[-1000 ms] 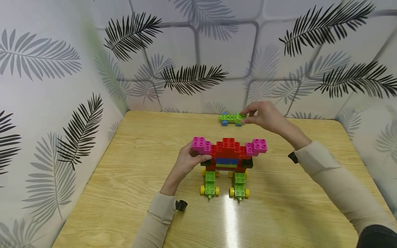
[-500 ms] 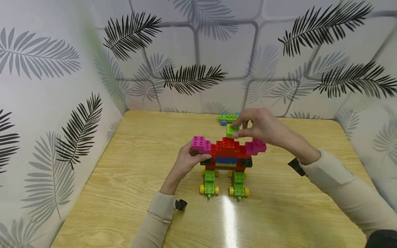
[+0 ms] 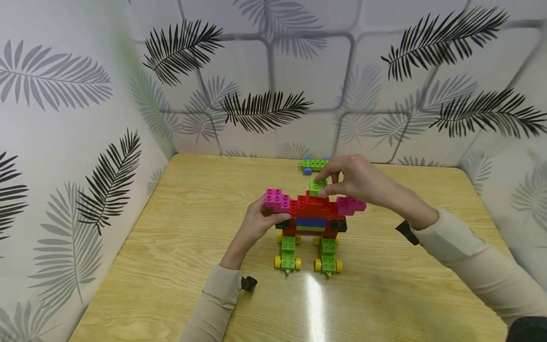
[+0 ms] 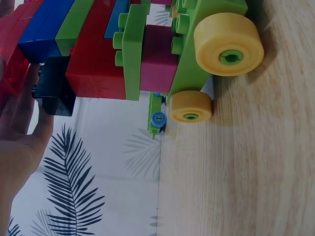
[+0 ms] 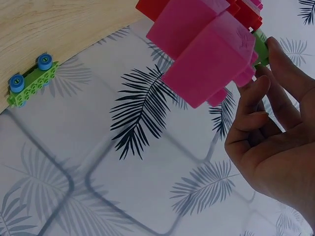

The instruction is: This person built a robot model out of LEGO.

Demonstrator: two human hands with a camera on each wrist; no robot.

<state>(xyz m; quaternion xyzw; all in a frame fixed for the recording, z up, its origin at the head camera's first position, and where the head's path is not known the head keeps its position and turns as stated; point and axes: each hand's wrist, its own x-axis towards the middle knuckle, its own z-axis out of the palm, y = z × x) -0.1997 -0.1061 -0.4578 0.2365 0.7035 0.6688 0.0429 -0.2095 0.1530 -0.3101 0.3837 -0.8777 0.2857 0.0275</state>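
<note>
A toy figure of building bricks (image 3: 314,209) stands upright mid-table, with a red and blue body, pink arms and two green wheeled bases with yellow wheels. My right hand (image 3: 356,178) pinches a light green brick (image 3: 315,186) between thumb and fingers, right at the top of the red bricks. In the right wrist view that green brick (image 5: 261,47) is partly hidden behind a pink arm (image 5: 211,59). My left hand (image 3: 255,223) grips the figure's side below the other pink arm (image 3: 278,199). Beside a black brick (image 4: 55,86) the left fingers show in the left wrist view.
Behind the figure, near the table's back edge, stands a flat green wheeled base (image 3: 312,165) with blue wheels. A patterned wall covering (image 3: 273,71) rises behind and to the left of the wooden table (image 3: 179,247).
My right hand has taken the light green brick off the blue-wheeled base and brought it forward to the figure's top. The left hand has stayed on the figure.
</note>
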